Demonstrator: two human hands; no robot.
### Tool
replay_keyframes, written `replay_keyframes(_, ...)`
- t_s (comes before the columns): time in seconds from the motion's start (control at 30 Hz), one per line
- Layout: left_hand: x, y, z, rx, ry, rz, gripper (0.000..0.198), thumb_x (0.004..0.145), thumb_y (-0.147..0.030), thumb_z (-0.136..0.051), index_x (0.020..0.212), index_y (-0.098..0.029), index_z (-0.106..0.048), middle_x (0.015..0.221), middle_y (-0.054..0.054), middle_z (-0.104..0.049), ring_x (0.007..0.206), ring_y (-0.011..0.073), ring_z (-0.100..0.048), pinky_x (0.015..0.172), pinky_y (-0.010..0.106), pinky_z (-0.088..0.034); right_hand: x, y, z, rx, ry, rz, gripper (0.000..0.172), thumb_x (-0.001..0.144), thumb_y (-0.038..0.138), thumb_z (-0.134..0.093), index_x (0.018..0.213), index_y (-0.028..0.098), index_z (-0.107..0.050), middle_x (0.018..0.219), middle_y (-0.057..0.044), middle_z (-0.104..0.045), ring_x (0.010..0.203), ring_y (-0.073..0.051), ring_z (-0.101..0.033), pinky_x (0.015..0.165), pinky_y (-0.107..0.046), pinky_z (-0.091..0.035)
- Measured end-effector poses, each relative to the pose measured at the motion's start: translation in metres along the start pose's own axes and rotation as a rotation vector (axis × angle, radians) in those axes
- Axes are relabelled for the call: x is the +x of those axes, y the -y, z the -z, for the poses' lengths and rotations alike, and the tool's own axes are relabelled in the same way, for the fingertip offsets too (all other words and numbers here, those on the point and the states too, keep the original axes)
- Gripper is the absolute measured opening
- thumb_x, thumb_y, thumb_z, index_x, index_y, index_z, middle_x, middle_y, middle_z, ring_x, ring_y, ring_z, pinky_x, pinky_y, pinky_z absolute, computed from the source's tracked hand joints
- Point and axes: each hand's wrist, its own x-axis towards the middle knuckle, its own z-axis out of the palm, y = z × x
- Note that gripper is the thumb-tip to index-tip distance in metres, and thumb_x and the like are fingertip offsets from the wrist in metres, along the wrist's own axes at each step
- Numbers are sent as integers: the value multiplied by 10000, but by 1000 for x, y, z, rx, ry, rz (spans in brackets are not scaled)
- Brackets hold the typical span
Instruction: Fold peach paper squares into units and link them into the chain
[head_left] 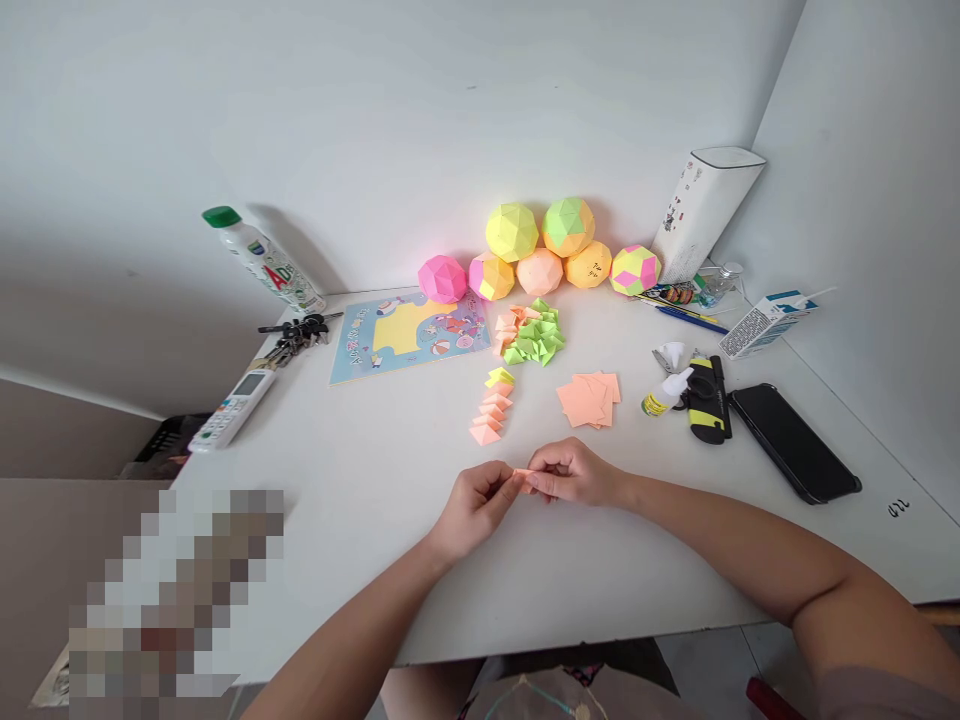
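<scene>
Between my two hands is a small folded piece of orange paper [526, 479], mostly covered by fingers. My left hand [480, 503] pinches its left end, and my right hand [574, 472] grips it from the right. Just beyond them lies a row of folded paper units [492, 408], peach with yellow at the far end. To its right sits a loose stack of flat peach paper squares [589, 400]. Further back is a heap of green folded paper units [536, 335] with some peach ones beside it.
Several faceted paper balls [540, 272] line the back wall, two resting on top. A blue illustrated sheet [412, 338], white bottle [262, 260] and remote control [234, 408] are left. Glue bottle [660, 396], black-and-yellow tool [707, 400], phone [795, 443] and drink carton [769, 322] are right.
</scene>
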Motion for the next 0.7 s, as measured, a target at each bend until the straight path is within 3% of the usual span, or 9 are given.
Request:
replay_keyframes(0.23, 0, 0, 1, -39, -16, 35, 329, 853, -435, -468, 678, -161, -520, 519, -56, -370, 478, 77, -291, 455, 212, -240, 1, -4, -1, 13, 5, 32, 279, 856, 374, -525, 762, 122, -600, 721, -32, -594, 586, -102, -558, 522, -221, -451)
replay_keyframes(0.33, 1, 0, 3, -49, -21, 96, 352, 855, -460, -449, 653, -173, -473, 484, -62, -367, 456, 78, -305, 449, 210, -245, 1, -8, -2, 3, -15, 115, 220, 824, 319, -574, 949, 138, -587, 747, -10, -564, 585, -84, -513, 536, -216, -437)
replay_keyframes(0.43, 2, 0, 3, -24, -34, 137, 393, 856, -486, -427, 613, -177, -428, 478, -61, -370, 447, 77, -314, 441, 208, -245, 1, -11, -3, 0, -11, 196, 347, 792, 265, -614, 1113, 170, -523, 772, 3, -540, 595, -79, -500, 528, -206, -426)
replay_keyframes(0.63, 3, -2, 2, 29, -67, 154, 447, 859, -515, -389, 560, -185, -367, 472, -64, -328, 441, 74, -273, 427, 212, -219, 4, -12, -3, -84, -50, 391, 160, 814, 206, -590, 967, 167, -616, 820, -32, -571, 625, -91, -508, 526, -215, -440)
replay_keyframes(0.7, 3, -3, 2, 54, -54, 126, 463, 865, -509, -381, 537, -185, -340, 480, -59, -323, 455, 76, -270, 437, 215, -226, 4, -12, -3, -59, -62, 391, 121, 845, 203, -553, 935, 163, -623, 843, -41, -584, 602, -85, -533, 530, -223, -458)
